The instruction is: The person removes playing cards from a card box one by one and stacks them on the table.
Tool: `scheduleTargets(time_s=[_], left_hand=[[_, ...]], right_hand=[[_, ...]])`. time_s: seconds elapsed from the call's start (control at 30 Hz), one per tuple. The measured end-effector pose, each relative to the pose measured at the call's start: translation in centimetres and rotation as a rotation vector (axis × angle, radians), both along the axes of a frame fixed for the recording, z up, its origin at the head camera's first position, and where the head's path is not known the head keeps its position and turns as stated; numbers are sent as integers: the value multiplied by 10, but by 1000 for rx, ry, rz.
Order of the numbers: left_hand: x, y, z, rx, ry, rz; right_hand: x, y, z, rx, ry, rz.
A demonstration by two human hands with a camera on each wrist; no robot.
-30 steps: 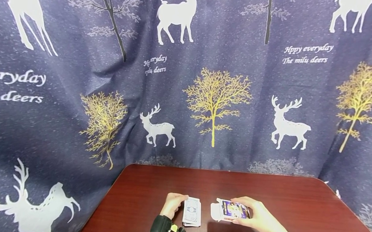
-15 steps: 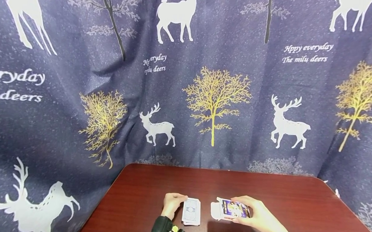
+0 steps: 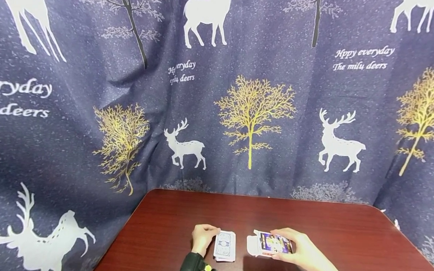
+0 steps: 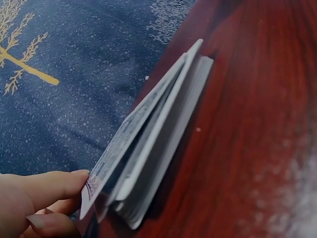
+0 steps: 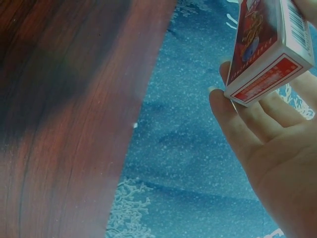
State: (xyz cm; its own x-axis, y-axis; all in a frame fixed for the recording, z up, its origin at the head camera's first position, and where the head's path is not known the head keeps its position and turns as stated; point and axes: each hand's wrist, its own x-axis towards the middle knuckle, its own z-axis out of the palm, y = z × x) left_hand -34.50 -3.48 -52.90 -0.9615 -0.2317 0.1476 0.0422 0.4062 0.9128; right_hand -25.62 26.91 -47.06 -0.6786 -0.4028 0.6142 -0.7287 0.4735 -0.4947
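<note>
A deck of playing cards point(image 3: 225, 244) shows pale blue patterned backs in the head view, left of the card box. My left hand point(image 3: 202, 235) pinches a top corner of it. The left wrist view shows the index fingertip on the end of the uppermost card point(image 4: 116, 144), the thumb beneath; gaps separate the upper cards from the thicker stack point(image 4: 181, 111). My right hand point(image 3: 296, 246) grips the card box point(image 3: 275, 244) between thumb and fingers, above the tabletop. The box's white flap point(image 3: 252, 245) stands open toward the deck. Its far end shows a red panel in the right wrist view.
Under both hands lies a reddish-brown wooden table point(image 3: 185, 208) with rounded far corners. A dark blue curtain point(image 3: 215, 183) printed with deer and trees hangs behind and beside it. A black band point(image 3: 192, 264) circles the left wrist.
The head view has shifted slightly. My left wrist has edged a little to the right, while both hands keep the same hold on the cards and the box.
</note>
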Motion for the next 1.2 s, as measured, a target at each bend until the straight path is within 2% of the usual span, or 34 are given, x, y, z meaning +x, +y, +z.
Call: scheduleTargets(time_s=[0.17,0.4,0.53,0.63,0.77,0.9,0.97,1.1,1.2], left_hand=[[1,2,4,7,18,3],[-1,4,3,-1,16,32],[-1,4,4,42,25,32],[1,4,10,87,33,5],[4,5,29,126,57,-91],[12,8,49,170,69,-263],[19,11,56,192,60,-362],[37,24,64,190,26,-555],[50,36,68,127,11,-639]], right_hand=[[0,-1,3,4,4,11],[0,-2,5,-9,-1,33],[-1,-2,5,-15,3,46],[-2,-2,5,-14,7,51],[-3,-2,5,-8,20,42],[-2,-3,4,-15,-7,47],[-1,-3,3,-14,-34,41],[3,-5,1,43,-26,-32],[4,-6,1,87,-2,-76]])
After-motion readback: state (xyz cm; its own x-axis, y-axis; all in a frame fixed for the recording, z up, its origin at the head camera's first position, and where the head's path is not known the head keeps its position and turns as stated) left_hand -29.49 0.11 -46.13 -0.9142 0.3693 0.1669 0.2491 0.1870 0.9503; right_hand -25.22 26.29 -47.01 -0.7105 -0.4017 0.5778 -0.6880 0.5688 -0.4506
